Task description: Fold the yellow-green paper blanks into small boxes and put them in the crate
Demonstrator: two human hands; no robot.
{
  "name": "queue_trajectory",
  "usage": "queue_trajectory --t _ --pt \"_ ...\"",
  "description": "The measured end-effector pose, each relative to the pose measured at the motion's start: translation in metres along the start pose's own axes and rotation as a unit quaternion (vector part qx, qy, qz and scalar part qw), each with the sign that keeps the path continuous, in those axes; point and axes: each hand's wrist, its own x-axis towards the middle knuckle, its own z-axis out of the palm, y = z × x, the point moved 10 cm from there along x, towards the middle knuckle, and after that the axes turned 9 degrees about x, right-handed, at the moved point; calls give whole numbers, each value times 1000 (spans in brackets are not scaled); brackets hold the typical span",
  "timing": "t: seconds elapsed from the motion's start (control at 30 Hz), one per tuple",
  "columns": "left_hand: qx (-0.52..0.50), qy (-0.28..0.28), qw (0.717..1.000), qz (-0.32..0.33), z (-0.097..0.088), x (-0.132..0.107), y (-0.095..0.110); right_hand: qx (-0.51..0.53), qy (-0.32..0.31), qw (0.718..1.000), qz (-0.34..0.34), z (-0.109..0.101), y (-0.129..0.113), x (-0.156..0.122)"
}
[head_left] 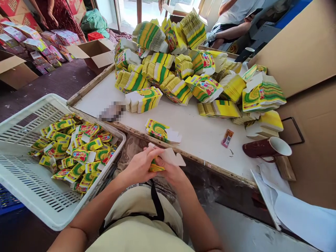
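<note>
Close to my body, below the table's front edge, both hands are closed around one small yellow-and-green carton (156, 167). My left hand (141, 162) grips its left side, with the fingers over the top. On the other side my right hand (170, 171) grips it, and white cardboard flaps stick out to the right above that hand. My fingers hide much of the carton. Just beyond, flat cartons (158, 130) lie at the table edge. A white plastic basket (31, 189) at my left holds many folded small cartons (84, 154).
Bundles of flat cartons (168, 70) are heaped across the white table (183, 120). A brown mug (258, 148) lies on its side at the right, near a small wrapped packet (227, 138). Cardboard boxes (97, 52) stand behind. Two other people (233, 21) are farther back.
</note>
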Motion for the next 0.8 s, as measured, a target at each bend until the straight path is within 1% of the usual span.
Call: queue_trajectory --t 0.03,0.07,0.1,0.13,0.2,0.23,0.3,0.37,0.4,0.43,0.47,0.57,0.6,0.73,0.8 --pt "9 -5 1000 6 1 -1 1 45 -25 998 34 4 10 1" --pt "16 -12 1000 -4 2 -1 -2 81 -26 995 48 4 16 1" --pt "19 -21 999 -21 3 -1 -7 98 -12 994 42 1 18 1" --pt "17 -33 999 -39 6 -1 -12 90 9 996 16 -3 15 1" --pt "3 -42 997 -60 9 1 -19 8 24 998 -57 -5 2 -2" --pt "-4 -32 998 -58 9 2 -20 -52 18 994 -92 -2 -6 -4" --pt "1 16 999 -52 1 4 -21 -161 18 975 -151 3 -21 -9" --pt "51 69 993 -77 -9 2 -28 -215 63 955 -195 -4 -34 -14" --pt "82 82 989 -95 -13 -1 -32 -225 83 948 -207 -8 -39 -16" --pt "106 85 985 -111 -16 -3 -35 -235 87 944 -212 -11 -41 -16" --pt "119 81 982 -121 -18 -6 -38 -250 75 942 -209 -10 -41 -16" --pt "110 62 986 -110 -22 -11 -37 -312 -5 932 -184 -1 -35 -14" --pt "103 58 987 -108 -24 -12 -37 -325 -21 928 -180 0 -35 -14" --pt "88 34 990 -103 -28 -7 -33 -326 -48 927 -177 -1 -45 -14" --pt "91 29 991 -96 -27 -2 -30 -321 -37 931 -168 -5 -49 -11"
